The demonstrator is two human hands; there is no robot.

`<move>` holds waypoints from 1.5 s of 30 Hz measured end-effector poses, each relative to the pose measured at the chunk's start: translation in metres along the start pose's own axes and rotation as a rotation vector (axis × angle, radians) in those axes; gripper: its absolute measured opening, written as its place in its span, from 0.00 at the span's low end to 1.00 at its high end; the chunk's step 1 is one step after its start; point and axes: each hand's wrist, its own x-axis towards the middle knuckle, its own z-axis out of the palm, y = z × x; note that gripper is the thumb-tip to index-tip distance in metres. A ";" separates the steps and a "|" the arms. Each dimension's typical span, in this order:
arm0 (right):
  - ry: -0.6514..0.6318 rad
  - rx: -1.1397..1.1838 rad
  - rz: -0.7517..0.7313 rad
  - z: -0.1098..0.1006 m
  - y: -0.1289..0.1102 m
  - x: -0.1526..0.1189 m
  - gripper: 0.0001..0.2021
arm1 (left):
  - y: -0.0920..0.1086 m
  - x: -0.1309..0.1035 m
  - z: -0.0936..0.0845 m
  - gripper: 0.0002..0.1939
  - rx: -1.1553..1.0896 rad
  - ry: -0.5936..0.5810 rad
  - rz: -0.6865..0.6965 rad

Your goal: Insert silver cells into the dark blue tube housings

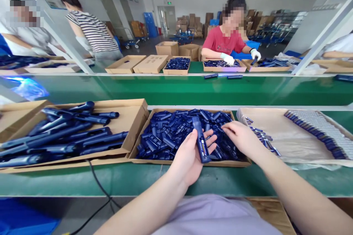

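Note:
My left hand [190, 156] is closed around a dark blue tube-shaped handle [200, 136], its palm facing up. Batteries show in the handle's open compartment, which faces me. My right hand [241, 137] is over the right side of a shallow cardboard box [190, 162] heaped with small dark blue plastic covers [165, 132]. Its thumb and fingers are pinched together at the pile; what they hold, if anything, is too hidden to tell.
At left, a cardboard tray [138, 121] holds long blue housings [79, 128]. At right, a lined tray [275, 117] contains loose batteries [264, 139] and packed battery rows [320, 128]. Across the green bench, a gloved co-worker [227, 44] handles parts. A black cable [96, 181] hangs at lower left.

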 end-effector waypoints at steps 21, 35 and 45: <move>-0.017 0.833 -0.046 0.004 -0.051 -0.022 0.09 | -0.004 0.002 -0.004 0.21 0.028 -0.039 -0.162; 0.122 0.171 -0.007 0.011 -0.001 0.000 0.15 | 0.007 0.007 -0.014 0.21 0.022 0.051 0.001; -0.058 0.011 0.096 0.041 0.011 0.027 0.11 | 0.009 0.006 -0.011 0.21 0.001 0.065 0.001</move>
